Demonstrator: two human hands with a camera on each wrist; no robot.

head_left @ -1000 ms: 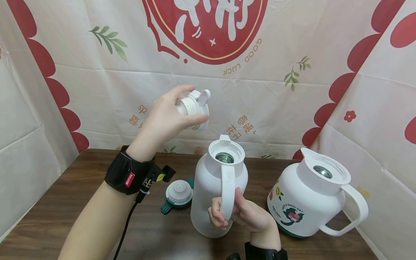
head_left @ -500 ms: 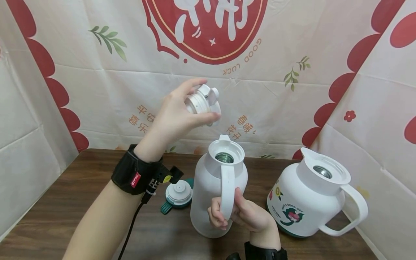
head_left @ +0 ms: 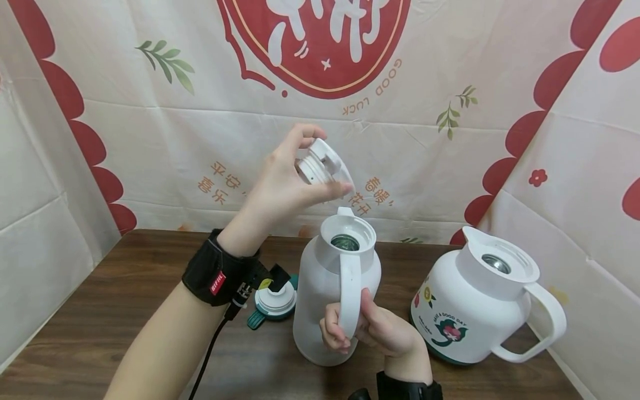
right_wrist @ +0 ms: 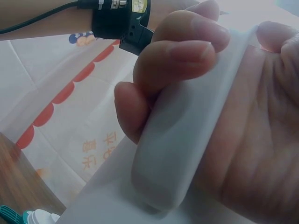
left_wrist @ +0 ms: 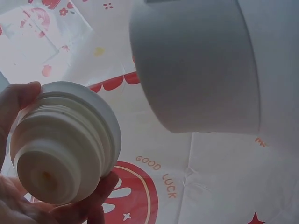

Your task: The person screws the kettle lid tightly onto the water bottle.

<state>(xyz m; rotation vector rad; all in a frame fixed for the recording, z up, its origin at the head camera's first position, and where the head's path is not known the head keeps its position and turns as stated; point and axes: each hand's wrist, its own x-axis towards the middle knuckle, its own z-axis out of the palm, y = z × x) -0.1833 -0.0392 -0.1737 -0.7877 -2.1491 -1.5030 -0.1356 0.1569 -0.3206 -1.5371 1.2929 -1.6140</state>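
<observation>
Up in front of the backdrop, my left hand (head_left: 282,180) holds a white threaded stopper lid (head_left: 320,162), thumb below and fingers above. The lid is tilted, above the jug's mouth and apart from it; its narrow plug end faces the left wrist camera (left_wrist: 49,175). Below it stands a tall white thermos jug (head_left: 316,311), uncovered, its greenish shiny inside showing. My right hand (head_left: 385,330) grips the jug's handle (head_left: 350,286). In the right wrist view, curled fingers (right_wrist: 187,58) wrap that white handle (right_wrist: 173,140).
A rounder white jug (head_left: 450,311) with a cartoon print and green base stands uncovered at right. Left of the tall jug, a white and green lid (head_left: 276,297) lies on the wooden table (head_left: 150,311). A printed cloth backdrop (head_left: 310,116) hangs behind.
My left hand has carried the stopper lid to the right, closer to above the tall jug's mouth, and turned it somewhat. My right hand and the jugs have stayed put.
</observation>
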